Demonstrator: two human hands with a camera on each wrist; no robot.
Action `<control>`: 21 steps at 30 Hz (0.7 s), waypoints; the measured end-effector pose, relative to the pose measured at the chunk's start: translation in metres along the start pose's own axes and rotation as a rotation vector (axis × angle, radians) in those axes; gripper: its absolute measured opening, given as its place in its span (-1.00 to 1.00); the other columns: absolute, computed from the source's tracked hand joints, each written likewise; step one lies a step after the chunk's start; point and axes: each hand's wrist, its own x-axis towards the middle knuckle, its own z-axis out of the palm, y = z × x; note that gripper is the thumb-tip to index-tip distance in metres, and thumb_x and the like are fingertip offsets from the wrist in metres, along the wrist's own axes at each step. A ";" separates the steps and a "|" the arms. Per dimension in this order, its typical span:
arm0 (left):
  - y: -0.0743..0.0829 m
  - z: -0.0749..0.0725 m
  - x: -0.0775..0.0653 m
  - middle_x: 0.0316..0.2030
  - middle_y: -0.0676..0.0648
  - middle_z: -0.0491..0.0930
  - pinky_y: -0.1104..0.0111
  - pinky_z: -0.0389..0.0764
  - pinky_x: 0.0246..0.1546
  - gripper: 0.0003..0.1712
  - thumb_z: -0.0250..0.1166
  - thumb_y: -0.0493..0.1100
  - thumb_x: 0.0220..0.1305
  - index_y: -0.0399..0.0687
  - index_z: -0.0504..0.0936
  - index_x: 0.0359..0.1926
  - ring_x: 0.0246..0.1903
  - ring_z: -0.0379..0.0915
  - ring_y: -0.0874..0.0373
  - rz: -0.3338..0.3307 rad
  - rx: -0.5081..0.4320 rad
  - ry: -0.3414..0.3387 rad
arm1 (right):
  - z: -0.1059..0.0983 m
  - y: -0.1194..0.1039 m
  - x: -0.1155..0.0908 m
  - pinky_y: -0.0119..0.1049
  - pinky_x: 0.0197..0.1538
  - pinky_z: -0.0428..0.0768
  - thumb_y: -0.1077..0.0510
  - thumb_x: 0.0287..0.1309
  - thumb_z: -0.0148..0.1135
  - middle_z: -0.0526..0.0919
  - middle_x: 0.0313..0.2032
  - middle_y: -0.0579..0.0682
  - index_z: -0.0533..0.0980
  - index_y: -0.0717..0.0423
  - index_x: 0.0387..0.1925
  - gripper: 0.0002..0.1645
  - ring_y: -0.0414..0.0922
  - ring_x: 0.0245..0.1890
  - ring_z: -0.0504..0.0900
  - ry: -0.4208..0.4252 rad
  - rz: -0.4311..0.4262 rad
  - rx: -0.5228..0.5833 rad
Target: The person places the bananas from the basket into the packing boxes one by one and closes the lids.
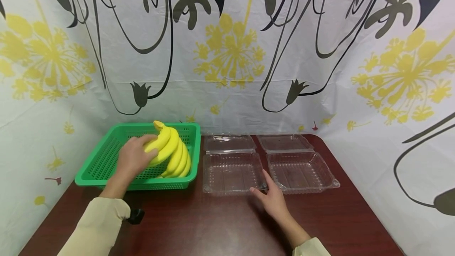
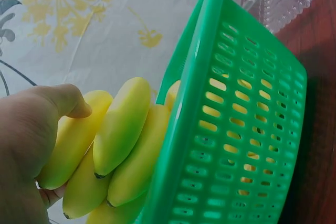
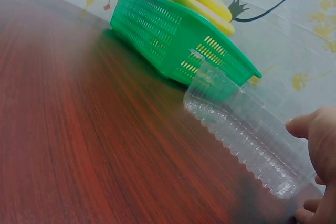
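In the head view my left hand (image 1: pixel 133 155) grips a bunch of yellow bananas (image 1: pixel 164 143), the thumb on one side. The bunch is at the green plastic basket (image 1: pixel 138 185), its stem end above the far rim. More bananas (image 1: pixel 179 161) sit against the basket's right side; whether they belong to the same bunch I cannot tell. My right hand (image 1: pixel 273 198) is at the near right corner of the left clear plastic container (image 1: pixel 231 173), thumb and forefinger apart around that corner. The right wrist view shows this hand (image 3: pixel 323 150) beside the container (image 3: pixel 247 135); contact is unclear.
A second clear container (image 1: pixel 298 171) stands to the right with its lid (image 1: pixel 284 142) folded back. The left container's lid (image 1: pixel 229 143) also lies open behind it. Everything stands on a dark red wooden table (image 1: pixel 199 224). Behind hangs a white flower-patterned cloth (image 1: pixel 220 102).
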 end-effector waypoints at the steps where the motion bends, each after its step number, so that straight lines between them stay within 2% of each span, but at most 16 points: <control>1: 0.001 0.000 0.000 -0.36 -0.17 0.55 0.24 0.26 -0.53 -0.53 0.22 -0.17 0.11 -0.08 0.63 0.09 -0.48 0.27 0.00 0.003 -0.001 0.002 | 0.000 0.000 0.000 0.18 0.13 0.42 -0.04 0.12 0.40 0.35 0.27 0.37 0.18 0.24 0.43 -0.03 0.26 0.24 0.36 0.000 0.000 0.000; 11: 0.014 0.000 0.002 -0.32 -0.16 0.59 0.24 0.28 -0.51 -0.54 0.22 -0.15 0.12 -0.07 0.64 0.09 -0.45 0.29 0.01 0.025 -0.045 0.023 | 0.001 0.002 0.000 0.17 0.14 0.41 -0.04 0.11 0.41 0.38 0.25 0.38 0.19 0.22 0.43 -0.03 0.26 0.23 0.39 0.013 0.002 -0.010; 21: 0.030 0.003 0.001 -0.18 -0.18 0.62 0.22 0.33 -0.44 -0.57 0.25 -0.16 0.15 -0.06 0.65 0.09 -0.38 0.36 0.00 0.018 -0.152 0.028 | 0.001 0.002 0.000 0.18 0.14 0.41 -0.05 0.10 0.42 0.37 0.26 0.37 0.19 0.21 0.43 -0.02 0.26 0.23 0.38 0.012 0.007 -0.010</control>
